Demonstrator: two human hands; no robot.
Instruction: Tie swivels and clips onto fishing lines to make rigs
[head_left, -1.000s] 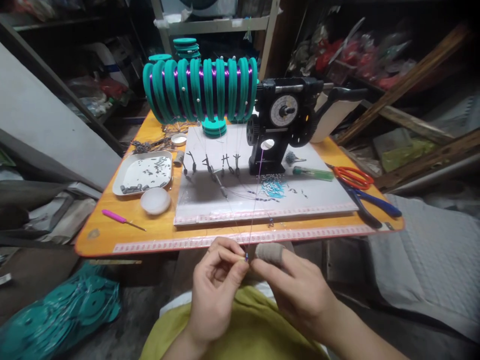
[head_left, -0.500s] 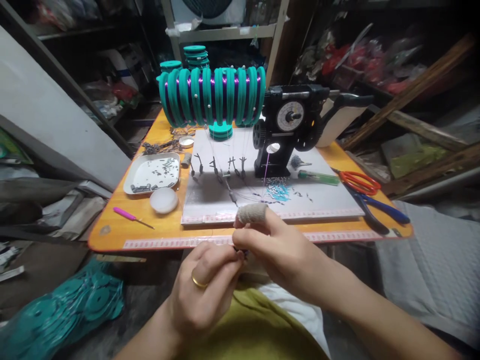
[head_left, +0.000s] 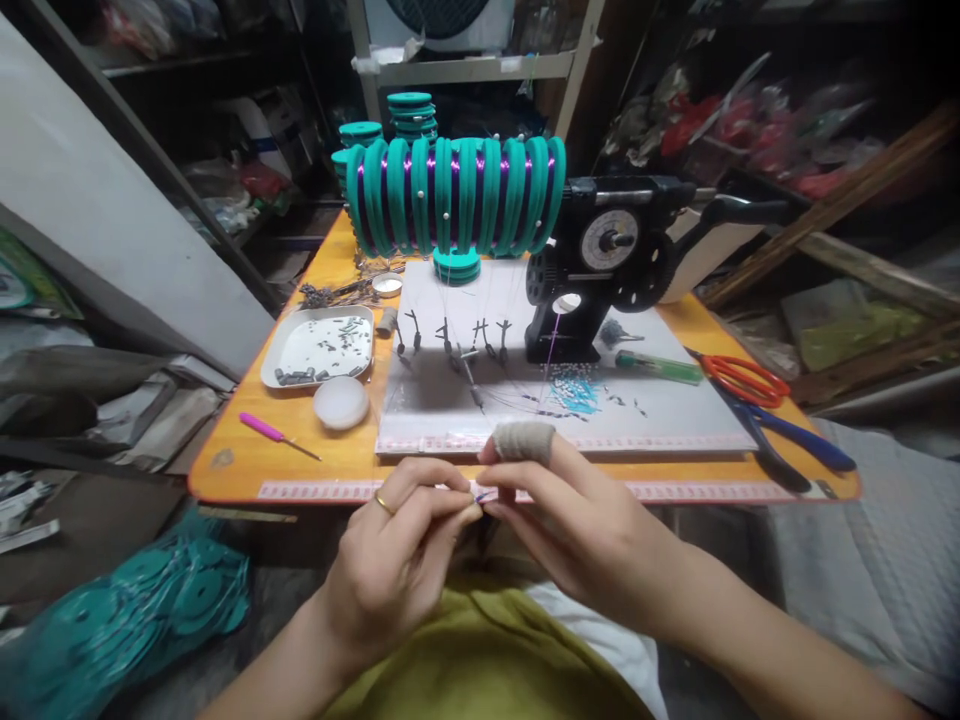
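My left hand (head_left: 401, 555), with a gold ring, is closed in a pinch at the table's front edge. A tiny dark purple piece of thread (head_left: 482, 498) shows at its fingertips. My right hand (head_left: 581, 515) meets it from the right, thumb and fingers bent together on the thread's other side; its exact grip is partly hidden. A grey wrap (head_left: 523, 441) covers its index finger. Just beyond the hands, thin lines with dark beads (head_left: 555, 410) run over a white board (head_left: 450, 425). A grey cylindrical weight (head_left: 478, 397) hangs by the board's middle.
Teal spools (head_left: 454, 195) wound with purple line sit on a black winding machine (head_left: 600, 260). Left are a white tray (head_left: 281, 345), a small round dish (head_left: 341, 403) and a pink-handled hook (head_left: 262, 428). Right lie blue-handled pliers (head_left: 806, 440), orange-handled scissors (head_left: 750, 380) and a green tube (head_left: 660, 367).
The whole scene has shifted to the right in view. My fingertips have parted slightly, and the left fingers are straighter. The purple piece now shows between them.
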